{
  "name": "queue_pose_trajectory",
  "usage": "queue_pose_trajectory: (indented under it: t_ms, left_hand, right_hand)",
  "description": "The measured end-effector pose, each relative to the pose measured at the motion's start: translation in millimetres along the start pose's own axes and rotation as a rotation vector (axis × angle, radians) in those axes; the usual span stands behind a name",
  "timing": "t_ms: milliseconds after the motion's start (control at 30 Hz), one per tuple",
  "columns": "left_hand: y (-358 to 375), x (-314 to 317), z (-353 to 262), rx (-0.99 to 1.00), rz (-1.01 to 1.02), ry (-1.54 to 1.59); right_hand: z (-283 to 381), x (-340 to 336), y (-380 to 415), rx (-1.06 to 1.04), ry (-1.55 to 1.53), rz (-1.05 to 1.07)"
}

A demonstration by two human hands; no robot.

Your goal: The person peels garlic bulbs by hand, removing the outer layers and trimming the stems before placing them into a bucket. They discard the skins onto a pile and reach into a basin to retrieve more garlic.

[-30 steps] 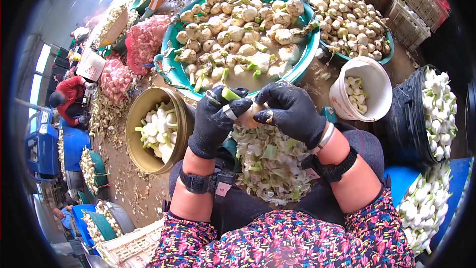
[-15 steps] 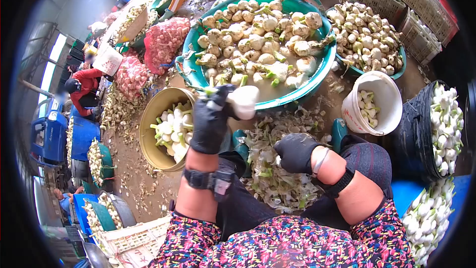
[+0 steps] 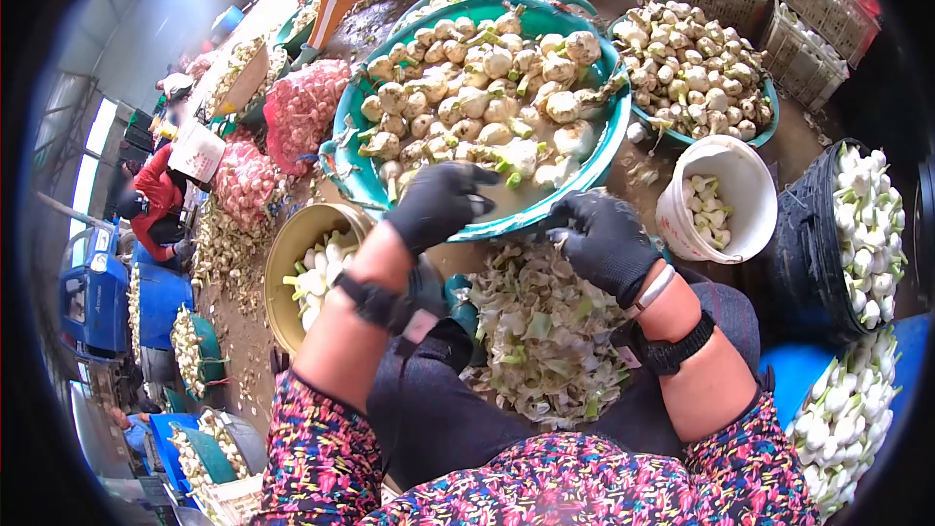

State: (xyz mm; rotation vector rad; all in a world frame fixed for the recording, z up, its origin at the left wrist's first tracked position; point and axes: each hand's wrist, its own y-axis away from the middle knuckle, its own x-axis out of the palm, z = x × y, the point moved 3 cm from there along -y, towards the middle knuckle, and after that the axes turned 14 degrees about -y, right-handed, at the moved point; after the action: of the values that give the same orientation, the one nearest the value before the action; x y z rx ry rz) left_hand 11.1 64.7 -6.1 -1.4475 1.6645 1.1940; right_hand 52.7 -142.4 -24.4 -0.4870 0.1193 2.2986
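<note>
The left hand (image 3: 443, 203), in a black glove, is over the near edge of the big green tub (image 3: 596, 171), with its fingers apart and pointing right. It is close to the dirty bulbs (image 3: 497, 63), but I cannot tell if it touches one. The right hand (image 3: 606, 244), in a black glove too, is just outside the tub's near right side. Its fingers are bent, and I cannot tell if they grip anything. The dirty bulbs sit in brown water in the big green tub, far from the person's lap. A heap of peels (image 3: 545, 331) lies below the hands, between the knees. On the left, a yellow bucket (image 3: 280, 297) holds clean white bulbs (image 3: 314, 278). On the right, a white bucket (image 3: 682, 219) has small bulbs (image 3: 708, 209) in it. Farther right, a black bucket (image 3: 810, 234) is full of white bulbs with green stems (image 3: 867, 234). At the far right, more dirty bulbs fill a smaller green tub (image 3: 766, 130).
</note>
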Motion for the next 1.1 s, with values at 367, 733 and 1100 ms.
queue_pose_trajectory:
  t_ms: [367,733,1100]
  left_hand:
    - [-55.2,20.4,40.3,0.045,-0.239,0.039]
    - [56.5,14.9,-40.8,-0.032,-0.419,1.009]
    - [54.5,20.7,-31.4,0.182,-0.698,0.259]
  right_hand:
    - [-6.9,-23.5,-5.6,0.035,-0.284,-0.162]
    - [13.6,23.3,-9.3,0.042,-1.177,0.134]
    - [15.1,36.4,-13.0,-0.247,-0.919,0.043]
